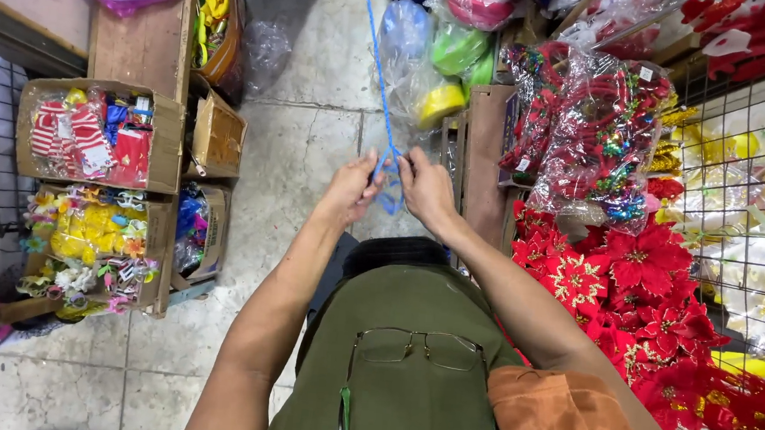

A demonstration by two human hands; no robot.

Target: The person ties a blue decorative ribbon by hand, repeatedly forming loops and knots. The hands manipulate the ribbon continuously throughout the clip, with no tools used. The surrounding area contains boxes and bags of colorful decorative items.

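- Both hands are up in front of the person's chest, pinched onto 1 blue cord [383, 88] that runs taut from the top of the view straight down to the fingers.
- The left hand [351, 188] is closed, thumb and fingers clamped on the cord just left of where it comes down.
- The right hand [427, 189] is closed too, fingertips gripping the cord just beside the left hand; the 2 hands almost touch.
- Below the fingers the cord hangs in a small blue loop [391, 197] between the hands, over the tiled floor [305, 154].
- A pair of glasses [418, 347] hangs at the neck of the green shirt [397, 380], below the hands.
- Right of the cord, close by, a clear bag of red tinsel trimmings [603, 132] stands, and under it lies a heap of red fabric poinsettias [632, 280].
- Further right of the cord, a wire grid rack [750, 162] holds pale wrapped goods.
- Behind the cord, bagged rolls in blue, green and yellow [445, 61] sit on the floor.
- Left of the cord, well apart across the aisle, 2 cardboard boxes: 1 with red-and-white striped items [89, 133], 1 below it with yellow toys [94, 238].
- A wooden crate [487, 160] stands just right of the hands.
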